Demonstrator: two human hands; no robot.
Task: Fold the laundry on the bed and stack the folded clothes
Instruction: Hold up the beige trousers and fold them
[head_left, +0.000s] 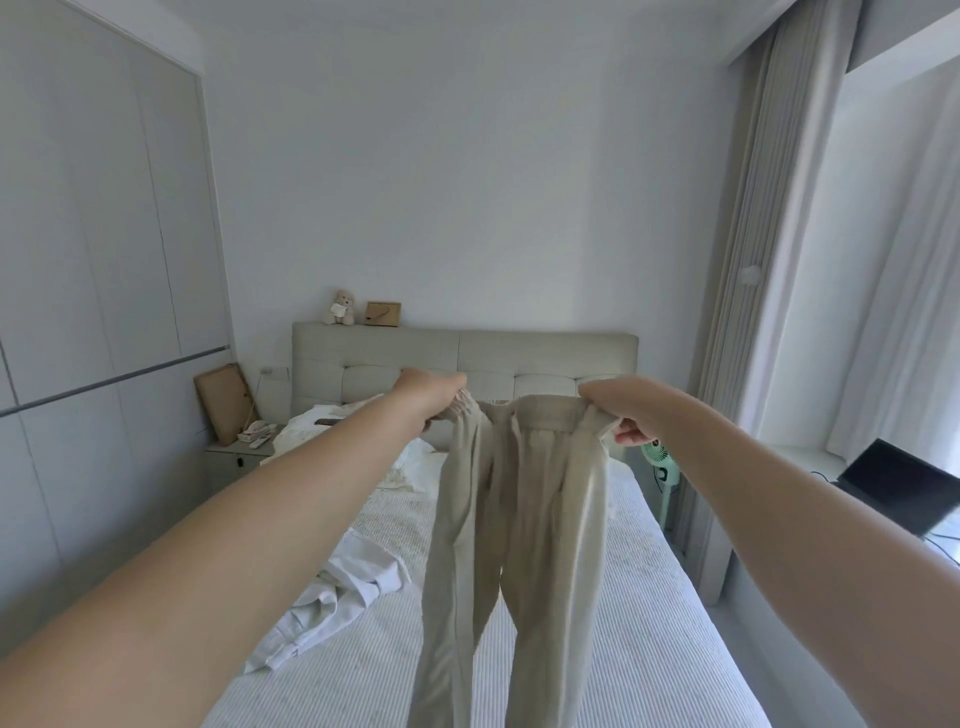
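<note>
Holding the trousers (524, 525) up over the bed (649, 649), you have your left hand (434, 397) and right hand (618, 413) each gripping a waistband corner, level and equally near, legs hanging straight down toward you, so their long axis runs vertical.

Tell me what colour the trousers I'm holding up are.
Beige, a plain light sand tone without any pattern; the trousers show clearly in the head view.
</note>
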